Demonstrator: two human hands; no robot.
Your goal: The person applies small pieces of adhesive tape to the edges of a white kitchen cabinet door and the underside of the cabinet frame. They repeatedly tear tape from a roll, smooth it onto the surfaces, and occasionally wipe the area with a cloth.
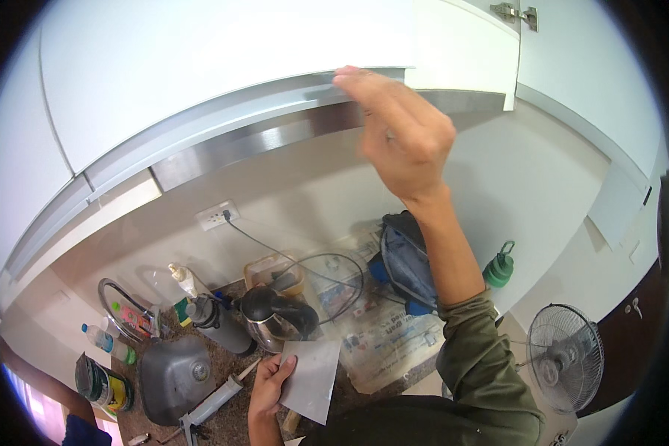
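Observation:
My right hand (398,130) is raised to the bottom edge of a white wall cabinet door (223,59); the fingertips touch its lower rim, fingers bent together, slightly blurred. My left hand (271,383) is low over the counter and grips a flat grey sheet (312,379) by its left edge. A caulking gun (208,409) lies on the dark speckled counter just left of that hand.
Below are a small steel sink (172,379) with a curved tap, a steel kettle (275,316), a dark bottle (219,327), a clear lidded container (275,273), a blue bag (409,267), a green bottle (499,267) and a wall socket (217,215). A fan (565,357) stands at right.

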